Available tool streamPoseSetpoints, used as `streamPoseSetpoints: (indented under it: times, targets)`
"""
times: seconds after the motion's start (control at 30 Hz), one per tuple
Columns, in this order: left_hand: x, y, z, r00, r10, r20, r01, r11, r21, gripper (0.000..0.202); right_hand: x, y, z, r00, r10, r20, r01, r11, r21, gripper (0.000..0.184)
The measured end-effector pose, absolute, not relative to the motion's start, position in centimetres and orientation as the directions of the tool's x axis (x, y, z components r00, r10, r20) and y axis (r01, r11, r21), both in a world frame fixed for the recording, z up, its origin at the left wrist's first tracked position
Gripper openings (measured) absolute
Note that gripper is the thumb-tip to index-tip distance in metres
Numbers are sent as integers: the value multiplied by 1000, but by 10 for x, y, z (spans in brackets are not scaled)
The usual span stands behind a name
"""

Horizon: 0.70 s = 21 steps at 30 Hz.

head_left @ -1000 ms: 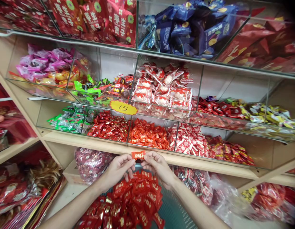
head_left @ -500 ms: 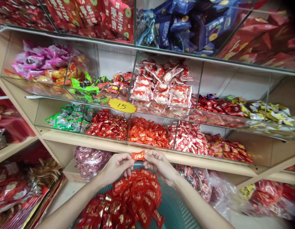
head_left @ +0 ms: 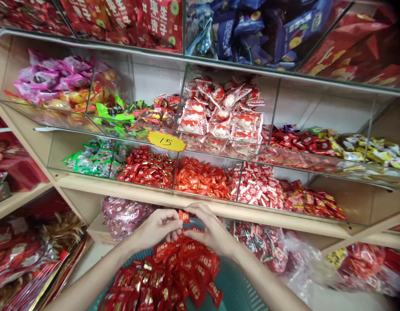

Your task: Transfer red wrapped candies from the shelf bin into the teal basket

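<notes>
My left hand (head_left: 157,226) and my right hand (head_left: 208,229) meet in front of the lowest wooden shelf edge. Between their fingertips they pinch one small orange-red wrapped candy (head_left: 184,216), now partly covered by my right fingers. Just below my hands lies a heap of red wrapped candies (head_left: 174,272) in a teal plastic basket (head_left: 234,287). Right above the hands is a glass bin of the same orange-red candies (head_left: 201,179).
Glass-fronted bins fill the shelves: green candies (head_left: 89,160), dark red candies (head_left: 146,168), red-and-white candies (head_left: 258,185), white packs (head_left: 222,116) behind a yellow "15" price tag (head_left: 166,141). Clear bags of sweets (head_left: 124,216) sit under the shelf. Red packs (head_left: 15,259) pile up at the left.
My hands have dropped slightly toward the basket and drawn closer. The candy, held out flat between them before, is now turned and half hidden by my right fingers.
</notes>
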State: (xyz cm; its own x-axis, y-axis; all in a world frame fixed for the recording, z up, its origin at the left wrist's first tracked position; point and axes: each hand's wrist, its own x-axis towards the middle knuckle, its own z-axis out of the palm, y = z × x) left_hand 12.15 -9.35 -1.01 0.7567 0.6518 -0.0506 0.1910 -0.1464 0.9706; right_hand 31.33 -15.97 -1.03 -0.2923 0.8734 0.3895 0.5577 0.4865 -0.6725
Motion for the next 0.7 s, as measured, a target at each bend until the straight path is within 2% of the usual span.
streamPoseSetpoints:
  times: [0.23, 0.5, 0.6, 0.7]
  targets:
    - [122, -91, -15, 750, 659, 52, 197, -298, 934, 27, 313, -158, -9, -287, 860, 423, 641, 500, -583, 37]
    - [125, -93, -7, 765, 643, -10, 199, -222, 955, 34, 313, -159, -11, -287, 871, 400, 697, 476, -537, 26]
    - [122, -85, -12, 659, 751, 44, 262, -285, 922, 42, 313, -159, -12, -279, 879, 387, 715, 459, -527, 24]
    - [114, -73, -26, 511, 840, 181, 444, -438, 781, 41, 311, -159, -13, -293, 879, 376, 737, 458, -497, 24]
